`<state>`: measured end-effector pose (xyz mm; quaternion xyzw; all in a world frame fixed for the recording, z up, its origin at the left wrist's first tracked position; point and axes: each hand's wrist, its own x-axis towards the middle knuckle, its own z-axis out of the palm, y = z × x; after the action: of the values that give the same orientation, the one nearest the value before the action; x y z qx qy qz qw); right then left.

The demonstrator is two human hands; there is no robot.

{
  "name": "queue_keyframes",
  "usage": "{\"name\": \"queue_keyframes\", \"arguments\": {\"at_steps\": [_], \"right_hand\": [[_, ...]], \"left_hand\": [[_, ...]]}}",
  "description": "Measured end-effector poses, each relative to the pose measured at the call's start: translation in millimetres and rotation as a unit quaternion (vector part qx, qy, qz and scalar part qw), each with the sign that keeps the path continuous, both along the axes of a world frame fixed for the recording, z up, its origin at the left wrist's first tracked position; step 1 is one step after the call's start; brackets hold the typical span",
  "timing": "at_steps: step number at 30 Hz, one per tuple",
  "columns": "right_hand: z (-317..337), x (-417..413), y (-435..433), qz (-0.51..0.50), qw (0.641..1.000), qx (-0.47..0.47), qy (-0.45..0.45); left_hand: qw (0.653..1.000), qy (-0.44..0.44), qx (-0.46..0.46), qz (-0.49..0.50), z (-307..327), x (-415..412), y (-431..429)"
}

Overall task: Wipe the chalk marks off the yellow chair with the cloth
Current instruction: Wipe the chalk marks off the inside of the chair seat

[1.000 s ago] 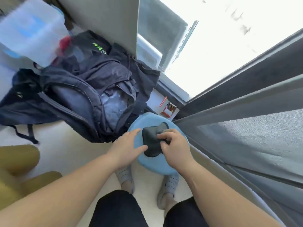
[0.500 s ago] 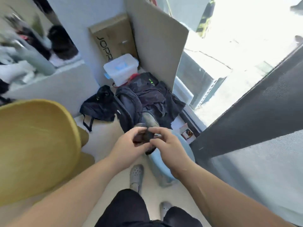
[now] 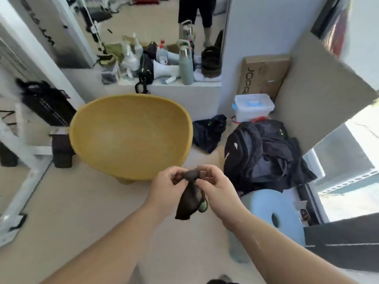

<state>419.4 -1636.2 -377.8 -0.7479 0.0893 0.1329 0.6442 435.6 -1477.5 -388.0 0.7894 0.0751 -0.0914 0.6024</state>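
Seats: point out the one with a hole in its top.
The blue stool at lower right: its top has a dark oval hole. The yellow chair has a solid seat.

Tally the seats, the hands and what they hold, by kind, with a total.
Seats: 2, yellow chair and blue stool
Hands: 2, left hand and right hand
Held cloths: 1, dark cloth pinched by both hands
Total: 5

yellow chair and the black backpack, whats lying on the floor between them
A crumpled dark garment lies on the floor between the yellow chair and the black backpack, seen in the head view.
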Motion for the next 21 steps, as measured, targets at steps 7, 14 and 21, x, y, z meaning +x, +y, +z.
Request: {"name": "queue_keyframes", "arguments": {"at_steps": [7,14,21], "right_hand": [[-32.8,33.0,172.5,0.074,0.972,-0.199,-0.101],[-42.4,83.9,282.2,0.128,0.965,-0.226,-0.045],[-86.0,193.4,342.5,0.161,0.946,-0.274,-0.066]], "left_hand": [[1.0,0.0,0.003,-0.011,-6.8,21.0,187.8],[0.999,0.038,0.019,-0.029,-11.1,72.2,297.7],[0.995,0.1,0.025,-0.01,-38.8,163.5,359.5]]}}
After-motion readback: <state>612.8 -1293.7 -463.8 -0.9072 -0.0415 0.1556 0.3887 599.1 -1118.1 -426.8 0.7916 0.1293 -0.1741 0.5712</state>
